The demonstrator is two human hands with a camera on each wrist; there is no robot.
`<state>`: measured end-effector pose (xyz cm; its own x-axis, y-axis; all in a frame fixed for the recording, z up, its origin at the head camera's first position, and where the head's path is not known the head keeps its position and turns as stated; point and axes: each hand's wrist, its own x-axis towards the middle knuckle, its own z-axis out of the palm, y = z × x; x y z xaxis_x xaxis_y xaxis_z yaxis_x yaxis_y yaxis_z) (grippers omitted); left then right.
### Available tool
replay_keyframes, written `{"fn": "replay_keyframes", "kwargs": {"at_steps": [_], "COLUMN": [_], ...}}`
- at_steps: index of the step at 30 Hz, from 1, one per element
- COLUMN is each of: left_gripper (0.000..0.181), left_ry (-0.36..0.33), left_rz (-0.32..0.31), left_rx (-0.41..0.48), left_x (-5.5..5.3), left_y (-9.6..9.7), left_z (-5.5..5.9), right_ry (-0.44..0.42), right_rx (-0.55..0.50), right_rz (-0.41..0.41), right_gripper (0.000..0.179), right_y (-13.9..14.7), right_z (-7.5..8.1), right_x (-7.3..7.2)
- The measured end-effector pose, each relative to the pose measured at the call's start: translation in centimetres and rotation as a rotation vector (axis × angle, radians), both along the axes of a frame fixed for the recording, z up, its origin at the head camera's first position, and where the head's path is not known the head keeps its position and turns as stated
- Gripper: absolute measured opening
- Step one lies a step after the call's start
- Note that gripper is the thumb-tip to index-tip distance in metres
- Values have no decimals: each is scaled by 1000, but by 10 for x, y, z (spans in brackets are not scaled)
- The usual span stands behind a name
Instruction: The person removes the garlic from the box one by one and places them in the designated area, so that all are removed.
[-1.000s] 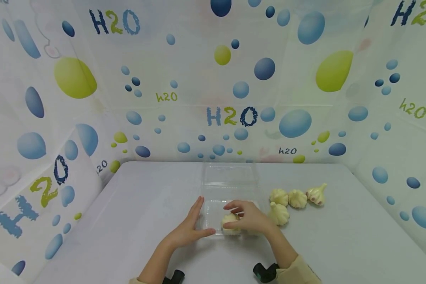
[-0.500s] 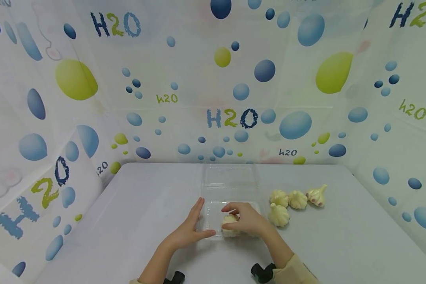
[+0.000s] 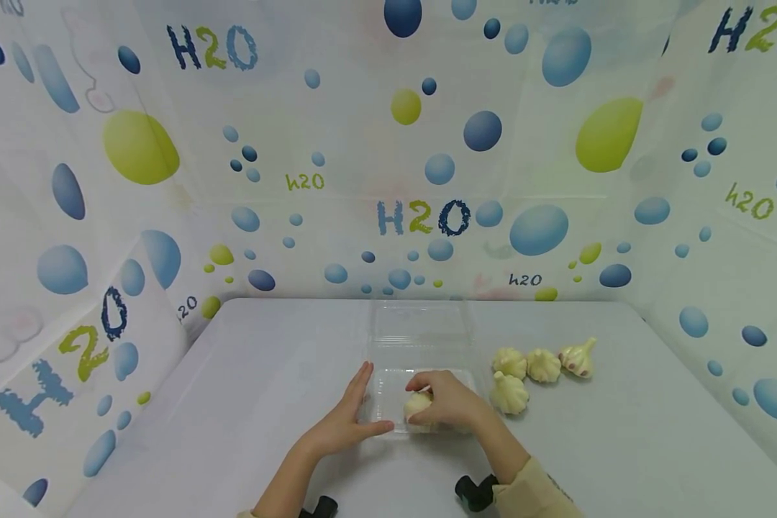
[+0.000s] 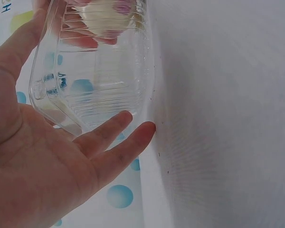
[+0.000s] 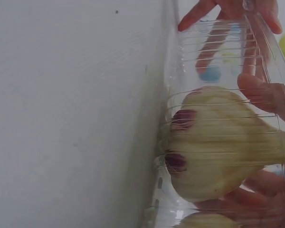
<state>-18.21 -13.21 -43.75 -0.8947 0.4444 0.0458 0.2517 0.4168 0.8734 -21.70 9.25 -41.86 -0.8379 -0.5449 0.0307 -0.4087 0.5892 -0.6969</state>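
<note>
A clear plastic clamshell box (image 3: 383, 396) lies on the white table with its lid folded back. My left hand (image 3: 344, 423) steadies its left side; thumb and fingers are spread and nearly straight. Inside the tray, my right hand (image 3: 452, 403) grips a garlic bulb (image 3: 417, 407) between thumb and curled fingers. Through the ribbed wall in the right wrist view, that garlic bulb (image 5: 213, 147) lies on its side, purple patches toward the table. Part of another pale bulb (image 5: 206, 221) shows at that view's bottom edge; in the head view my right hand hides that area.
Several loose garlic bulbs (image 3: 510, 393) sit on the table just right of the box. The transparent lid (image 3: 421, 320) reaches toward the table's far edge. A curtain (image 3: 337, 129) printed with drops surrounds the table at the back and sides.
My right fingers have closed in on the bulb, and the hand has shifted slightly left. My left hand keeps its place at the box. The head view has tilted up a little.
</note>
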Motion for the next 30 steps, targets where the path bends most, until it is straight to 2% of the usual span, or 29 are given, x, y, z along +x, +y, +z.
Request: {"fn": "replay_keyframes", "kwargs": {"at_steps": [7, 14, 17, 19, 20, 24, 26, 30], "left_gripper": [101, 101, 100, 98, 98, 98, 99, 100], "left_ry": [-2, -1, -4, -7, -10, -10, -4, 8], "left_rz": [-10, -9, -7, -6, -7, -11, -13, -14], "left_rx": [-5, -5, -5, 6, 9, 4, -4, -4], "left_x": [2, 1, 3, 8, 8, 7, 2, 2], "left_y": [0, -1, 0, 2, 2, 1, -1, 0], "left_z": [1, 1, 5, 13, 13, 11, 3, 3], "right_ry": [-50, -49, -46, -40, -34, -13, 9, 52], "right_rx": [55, 58, 40, 22, 12, -46, -78, -132], "right_rz": [-43, -71, -78, -73, -69, -66, -70, -91], "right_gripper": [44, 48, 47, 46, 46, 50, 52, 55], "right_y": [-4, -4, -3, -2, -2, -1, -1, 0], "right_z": [6, 3, 2, 0, 0, -3, -5, -5], "right_x": [1, -1, -2, -2, -2, -3, -4, -3]}}
